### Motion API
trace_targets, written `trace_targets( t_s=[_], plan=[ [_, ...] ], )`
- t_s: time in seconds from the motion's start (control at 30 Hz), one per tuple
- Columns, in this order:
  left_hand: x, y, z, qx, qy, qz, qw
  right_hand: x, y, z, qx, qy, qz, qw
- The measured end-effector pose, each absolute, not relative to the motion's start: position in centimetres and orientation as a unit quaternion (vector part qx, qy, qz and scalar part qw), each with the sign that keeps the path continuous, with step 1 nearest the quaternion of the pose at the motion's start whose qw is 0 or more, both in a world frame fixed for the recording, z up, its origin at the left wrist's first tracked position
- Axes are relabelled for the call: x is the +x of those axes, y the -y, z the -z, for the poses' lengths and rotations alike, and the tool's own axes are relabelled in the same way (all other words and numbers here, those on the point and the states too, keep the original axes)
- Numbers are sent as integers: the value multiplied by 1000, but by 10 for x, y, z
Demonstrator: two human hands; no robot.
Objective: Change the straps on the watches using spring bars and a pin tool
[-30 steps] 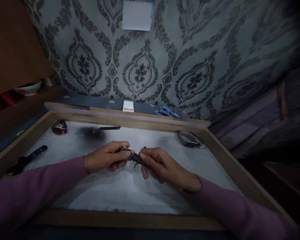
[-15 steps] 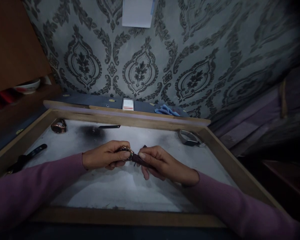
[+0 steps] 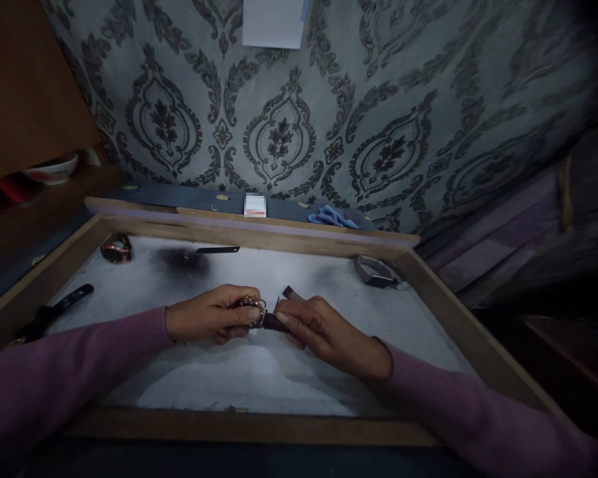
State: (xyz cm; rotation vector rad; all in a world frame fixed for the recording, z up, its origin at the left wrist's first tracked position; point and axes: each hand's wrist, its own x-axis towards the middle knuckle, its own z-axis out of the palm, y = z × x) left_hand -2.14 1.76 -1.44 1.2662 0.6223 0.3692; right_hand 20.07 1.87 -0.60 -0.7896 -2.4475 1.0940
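My left hand [image 3: 206,313] is closed around the round, gold-toned case of a wristwatch [image 3: 248,303], its thumb lying across the face. From the case a dark brown watch strap [image 3: 275,322] runs to the right, pinched between the thumb and fingers of my right hand [image 3: 331,335]. A dark strap end [image 3: 292,293] sticks up behind the right fingers. Between the hands a thin dark sliver rises, too small to name. Both hands are held over the white floor of a shallow wooden tray [image 3: 259,428].
Inside the tray lie a rose-gold watch [image 3: 116,249], a black-strapped watch [image 3: 54,311], a flat dark blade-like strip [image 3: 218,250] and a grey-banded watch [image 3: 376,271]. Behind the rim are a small white box [image 3: 255,205] and a blue cloth [image 3: 333,216], near the patterned wall.
My right fingers have shifted and curled in along the strap. The strap end now stands out more above them. My left hand keeps its grip on the watch case.
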Motion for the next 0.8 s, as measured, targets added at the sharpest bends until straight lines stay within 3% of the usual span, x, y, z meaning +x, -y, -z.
trace_targets(
  t_s=[0.5,0.8],
  plan=[
    [-21,-20,21,520,-266,-151,798,202,-18,11,-252,905,-282,194],
    [-23,-21,17,552,-262,-186,769,199,-16,9,-286,841,-400,224]
  ],
)
